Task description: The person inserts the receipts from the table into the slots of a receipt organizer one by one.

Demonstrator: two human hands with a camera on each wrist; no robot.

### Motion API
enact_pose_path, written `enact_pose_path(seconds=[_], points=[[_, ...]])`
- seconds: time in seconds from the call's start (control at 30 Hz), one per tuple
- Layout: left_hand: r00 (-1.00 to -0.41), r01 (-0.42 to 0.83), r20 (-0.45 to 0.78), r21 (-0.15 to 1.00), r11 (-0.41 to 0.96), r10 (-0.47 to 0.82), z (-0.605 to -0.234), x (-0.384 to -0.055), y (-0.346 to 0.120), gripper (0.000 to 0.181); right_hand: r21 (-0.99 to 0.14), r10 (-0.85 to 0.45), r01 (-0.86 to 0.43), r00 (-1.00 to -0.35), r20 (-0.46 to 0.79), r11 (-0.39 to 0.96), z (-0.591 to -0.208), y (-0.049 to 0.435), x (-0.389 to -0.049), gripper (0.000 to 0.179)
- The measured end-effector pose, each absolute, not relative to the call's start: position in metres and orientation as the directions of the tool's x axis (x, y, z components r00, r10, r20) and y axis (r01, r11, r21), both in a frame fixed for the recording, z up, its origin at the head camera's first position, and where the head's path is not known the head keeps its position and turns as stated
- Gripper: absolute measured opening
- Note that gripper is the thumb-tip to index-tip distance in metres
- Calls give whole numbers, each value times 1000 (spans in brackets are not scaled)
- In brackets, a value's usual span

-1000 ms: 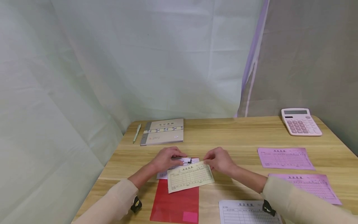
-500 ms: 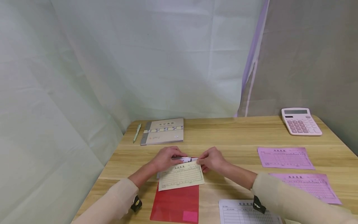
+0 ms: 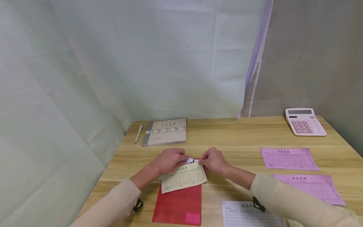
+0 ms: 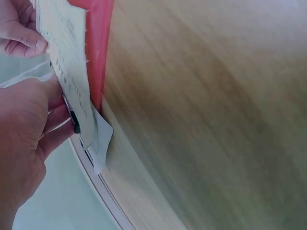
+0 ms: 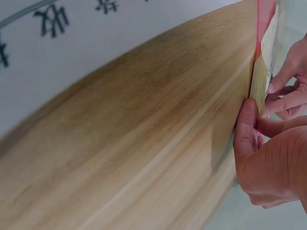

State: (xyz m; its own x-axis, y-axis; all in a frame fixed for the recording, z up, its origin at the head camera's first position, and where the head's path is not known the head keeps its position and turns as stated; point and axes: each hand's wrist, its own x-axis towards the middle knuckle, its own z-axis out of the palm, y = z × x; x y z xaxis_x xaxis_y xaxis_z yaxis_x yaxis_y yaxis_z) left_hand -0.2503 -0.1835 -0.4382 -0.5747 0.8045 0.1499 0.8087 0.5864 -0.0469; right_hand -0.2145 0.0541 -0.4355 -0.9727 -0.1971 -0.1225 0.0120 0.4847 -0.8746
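A red clipboard (image 3: 177, 205) lies on the wooden table in the head view. My left hand (image 3: 169, 161) grips the metal clip (image 3: 190, 160) at its far end, fingers curled round it. Over the clipboard's upper part lies a pale yellow printed form (image 3: 184, 179), slightly tilted. My right hand (image 3: 214, 160) pinches that form's top right corner between thumb and fingers. In the left wrist view, a white sheet (image 4: 102, 143) sticks out from under the yellow form. The clip is partly hidden behind my left fingers.
Right of the clipboard lie a white form (image 3: 241, 217), partly under my right sleeve, and two pink forms (image 3: 290, 159). A pink calculator (image 3: 305, 122) stands at the back right. A notebook (image 3: 165, 132) and a pen (image 3: 138, 134) lie at the back left.
My right hand has moved left with the yellow form, which now lies further over the clipboard, nearer the clip. My left hand has stayed at the clip.
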Motion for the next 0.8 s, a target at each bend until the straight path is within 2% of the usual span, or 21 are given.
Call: enact_pose_path(seconds=[0.13,0.5,0.8], points=[[-567,810,155,-78,582,809,-438,-248,-182,25,-867,-199,-14,-975,-99,499,-438,53,-216,12],[-620,778,125,-32,628,775,-437,-246,-181,29,-869,-203,-33,-976,-78,493,-438,54,-216,13],[-579,802,168,-60,595,798,-440,-246,-183,30,-867,-184,-39,-981,-61,496,-442,52,-217,15]])
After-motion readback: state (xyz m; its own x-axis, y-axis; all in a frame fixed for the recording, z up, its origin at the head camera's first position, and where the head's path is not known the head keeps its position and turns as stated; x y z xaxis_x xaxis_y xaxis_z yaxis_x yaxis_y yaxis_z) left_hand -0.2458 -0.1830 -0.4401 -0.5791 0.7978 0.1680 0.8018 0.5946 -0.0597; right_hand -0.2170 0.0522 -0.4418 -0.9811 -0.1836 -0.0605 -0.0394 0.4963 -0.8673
